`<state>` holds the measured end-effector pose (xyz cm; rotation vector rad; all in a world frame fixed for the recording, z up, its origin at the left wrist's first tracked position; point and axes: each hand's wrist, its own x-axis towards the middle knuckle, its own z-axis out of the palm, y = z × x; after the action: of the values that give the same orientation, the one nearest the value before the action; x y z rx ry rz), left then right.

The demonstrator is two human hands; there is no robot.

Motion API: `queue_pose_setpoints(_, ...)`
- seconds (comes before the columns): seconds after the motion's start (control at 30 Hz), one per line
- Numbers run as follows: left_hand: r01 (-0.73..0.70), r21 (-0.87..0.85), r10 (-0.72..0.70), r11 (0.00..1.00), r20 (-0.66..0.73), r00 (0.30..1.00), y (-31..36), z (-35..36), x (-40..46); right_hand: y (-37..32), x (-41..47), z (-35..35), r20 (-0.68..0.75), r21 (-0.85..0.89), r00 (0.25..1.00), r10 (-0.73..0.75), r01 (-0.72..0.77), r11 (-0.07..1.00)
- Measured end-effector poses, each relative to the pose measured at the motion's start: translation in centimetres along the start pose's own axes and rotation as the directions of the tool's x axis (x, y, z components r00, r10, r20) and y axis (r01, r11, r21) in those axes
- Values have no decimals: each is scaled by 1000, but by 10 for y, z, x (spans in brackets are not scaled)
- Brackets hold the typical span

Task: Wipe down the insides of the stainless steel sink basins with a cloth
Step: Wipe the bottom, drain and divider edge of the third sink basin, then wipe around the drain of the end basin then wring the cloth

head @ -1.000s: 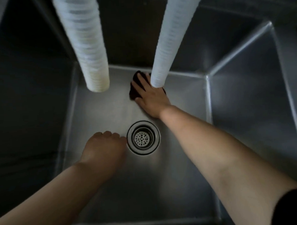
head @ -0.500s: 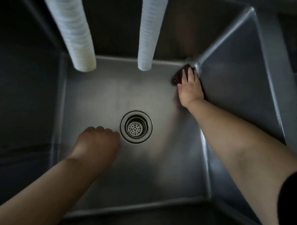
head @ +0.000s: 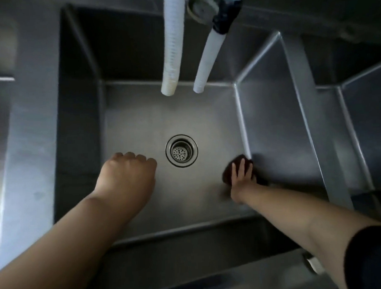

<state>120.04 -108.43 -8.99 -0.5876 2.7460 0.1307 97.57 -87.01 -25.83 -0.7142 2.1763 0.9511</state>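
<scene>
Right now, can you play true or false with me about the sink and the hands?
1. The right hand presses a dark cloth on the basin floor. True.
2. The cloth covers the drain. False: it lies to the right of the drain, by the right wall.
3. Two white hoses hang over the basin. True.
4. The left hand holds a sponge. False: its fingers are curled and no sponge shows.
</scene>
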Motion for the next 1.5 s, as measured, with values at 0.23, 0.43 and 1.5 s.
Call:
queue_pose_setpoints(0.23,-8,-33,2,999,-184,983,-46,-22,-51,-49,-40,13,250,1,965,74,-77,997)
queue_pose_setpoints(0.43,-14,-65,-5,998,-287,958,-76,-18,-85,-81,-60,-9,285,-113,959,16,17,994)
queue_pose_setpoints(1.5,239,-282,-271,929,-80,959,-30,-61,-161,-100,-297,-125,-566,811,808,-164,581,64)
